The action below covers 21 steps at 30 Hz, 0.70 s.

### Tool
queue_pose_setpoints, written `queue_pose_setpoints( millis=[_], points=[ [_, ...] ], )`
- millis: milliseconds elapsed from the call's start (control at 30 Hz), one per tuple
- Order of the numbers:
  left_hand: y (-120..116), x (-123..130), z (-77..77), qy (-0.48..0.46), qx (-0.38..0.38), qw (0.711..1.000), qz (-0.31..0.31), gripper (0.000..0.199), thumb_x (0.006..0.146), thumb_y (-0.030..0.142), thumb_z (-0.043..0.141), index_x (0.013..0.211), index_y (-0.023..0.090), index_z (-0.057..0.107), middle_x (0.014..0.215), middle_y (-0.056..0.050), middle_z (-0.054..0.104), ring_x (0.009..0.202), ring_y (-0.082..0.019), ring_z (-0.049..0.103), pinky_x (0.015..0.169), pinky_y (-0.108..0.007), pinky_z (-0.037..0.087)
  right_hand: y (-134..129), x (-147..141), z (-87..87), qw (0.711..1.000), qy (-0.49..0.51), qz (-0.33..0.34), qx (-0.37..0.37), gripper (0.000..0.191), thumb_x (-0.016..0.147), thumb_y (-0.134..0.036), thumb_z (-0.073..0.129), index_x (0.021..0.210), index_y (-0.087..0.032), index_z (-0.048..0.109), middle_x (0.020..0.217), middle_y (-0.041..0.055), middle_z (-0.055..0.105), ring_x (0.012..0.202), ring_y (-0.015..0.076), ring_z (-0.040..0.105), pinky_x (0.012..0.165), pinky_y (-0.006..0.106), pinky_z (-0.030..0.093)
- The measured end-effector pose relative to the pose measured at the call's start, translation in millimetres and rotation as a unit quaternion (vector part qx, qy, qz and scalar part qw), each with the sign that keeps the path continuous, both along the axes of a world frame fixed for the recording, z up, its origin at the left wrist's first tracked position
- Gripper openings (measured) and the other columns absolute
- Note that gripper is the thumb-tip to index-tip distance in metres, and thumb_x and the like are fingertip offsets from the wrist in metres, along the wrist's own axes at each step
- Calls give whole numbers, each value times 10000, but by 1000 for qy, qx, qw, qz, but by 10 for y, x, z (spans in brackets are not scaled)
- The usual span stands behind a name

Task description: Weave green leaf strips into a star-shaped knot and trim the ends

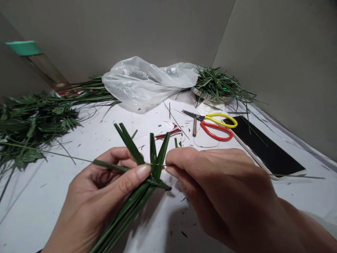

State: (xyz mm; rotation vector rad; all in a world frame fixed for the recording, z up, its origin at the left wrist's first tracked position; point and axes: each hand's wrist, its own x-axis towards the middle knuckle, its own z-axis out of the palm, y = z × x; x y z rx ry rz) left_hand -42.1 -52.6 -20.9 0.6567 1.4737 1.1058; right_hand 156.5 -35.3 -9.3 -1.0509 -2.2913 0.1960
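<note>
My left hand [105, 186] pinches a bundle of folded green leaf strips [142, 193] between thumb and fingers. Short cut ends fan out above my thumb, and the long strips run down toward the bottom edge. One folded strip lies across the bundle, with a dark reddish tip. My right hand [218, 182] has its thumb and forefinger pressed together just right of the bundle. Between them is a thin strand [158, 164] that crosses the front of the strips. My right palm and its other fingers are turned out of sight.
Scissors [218, 126] with red and yellow handles lie near a dark-screened phone [268, 147]. Behind them stands a round tray [207, 95] heaped with leaf shreds. A plastic bag [147, 84], leafy stems [34, 123] and a green-lidded bottle [44, 66] are farther back. A short brown stick [194, 127] lies centrally.
</note>
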Motion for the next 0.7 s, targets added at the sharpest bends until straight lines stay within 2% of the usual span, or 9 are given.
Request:
queue_pose_setpoints(
  millis=[233, 333, 467, 633, 700],
  points=[
    [112, 100, 116, 19, 58, 997, 45, 308, 583, 398, 851, 810, 234, 722, 552, -6, 678, 586, -277, 719, 440, -294, 554, 8, -6, -15, 1000, -4, -4, -9, 234, 905, -62, 495, 990, -279, 492, 767, -64, 642, 610, 122, 561, 631, 265, 410],
    [126, 108, 130, 40, 73, 995, 50, 321, 579, 405, 849, 827, 236, 734, 555, -9, 692, 604, -287, 730, 437, -300, 564, 19, -11, -24, 1000, -12, 5, -16, 220, 917, -48, 479, 903, -266, 452, 714, -83, 575, 569, 107, 505, 589, 260, 353],
    [61, 77, 82, 86, 79, 992, 54, 341, 561, 414, 872, 828, 240, 750, 574, -10, 715, 561, -272, 724, 405, -286, 565, 30, -29, -8, 999, -18, 1, -27, 233, 919, -65, 470, 814, -263, 409, 636, -89, 497, 510, 115, 445, 543, 276, 304],
    [-11, 38, 45, 134, 81, 986, 57, 337, 504, 398, 934, 758, 278, 748, 603, 17, 747, 472, -207, 701, 367, -204, 539, 16, -50, 10, 1000, 3, -25, -16, 194, 903, -89, 504, 892, -283, 493, 661, -90, 563, 539, 115, 504, 592, 271, 370],
    [-9, 37, 46, 141, 93, 984, 50, 329, 489, 395, 944, 721, 286, 738, 560, 35, 728, 437, -178, 679, 348, -163, 507, 8, -51, 7, 1000, 15, -14, -8, 177, 911, -102, 491, 885, -276, 502, 656, -83, 577, 523, 112, 492, 579, 268, 384]
  ],
)
